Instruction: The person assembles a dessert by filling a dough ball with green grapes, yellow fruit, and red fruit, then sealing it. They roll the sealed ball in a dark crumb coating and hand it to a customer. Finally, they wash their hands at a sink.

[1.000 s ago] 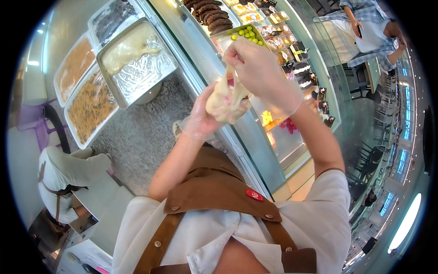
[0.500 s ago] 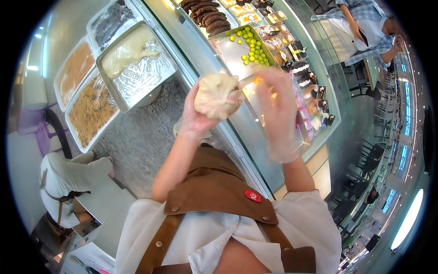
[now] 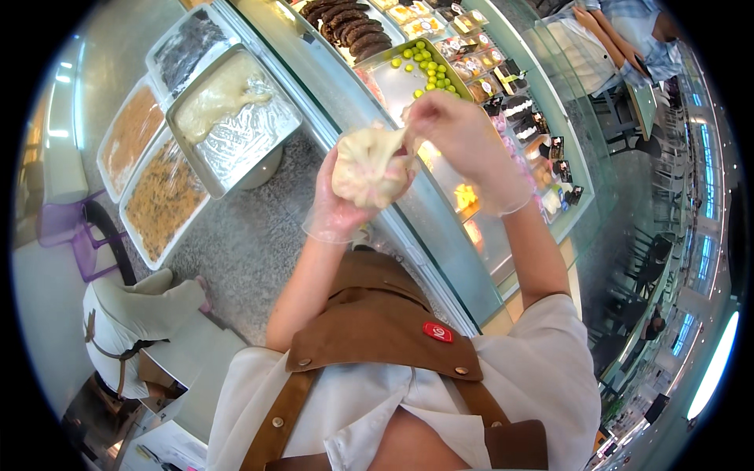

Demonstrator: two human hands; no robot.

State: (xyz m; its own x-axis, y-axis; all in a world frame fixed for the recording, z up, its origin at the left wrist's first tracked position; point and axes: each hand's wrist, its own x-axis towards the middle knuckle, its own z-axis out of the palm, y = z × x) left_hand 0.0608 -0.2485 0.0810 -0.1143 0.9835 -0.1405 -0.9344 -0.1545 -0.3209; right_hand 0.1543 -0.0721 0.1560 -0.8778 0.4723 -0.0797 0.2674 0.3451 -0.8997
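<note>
Cupped in my left hand (image 3: 336, 210) is a round ball of pale dough (image 3: 367, 168), its edges drawn together in pleats on top. My right hand (image 3: 463, 145) is closed in a pinch at the ball's upper right, with a strip of dough stretched up to its fingertips. Both hands wear thin clear gloves. To the left, a deep metal tray (image 3: 289, 129) lined with clear film holds a soft, pale mass of dough (image 3: 220, 102).
Beside the metal tray are white trays of dark filling (image 3: 184, 47), orange-brown crumbs (image 3: 129, 129) and speckled brown filling (image 3: 163, 196). A glass display case holds green round fruits (image 3: 428, 67), dark brown pastries (image 3: 353, 31) and packed sweets. A co-worker (image 3: 118, 322) bends at lower left.
My right hand, blurred and apart from the ball before, has come left to pinch the dough's edge and pull it out. My left hand keeps holding the ball.
</note>
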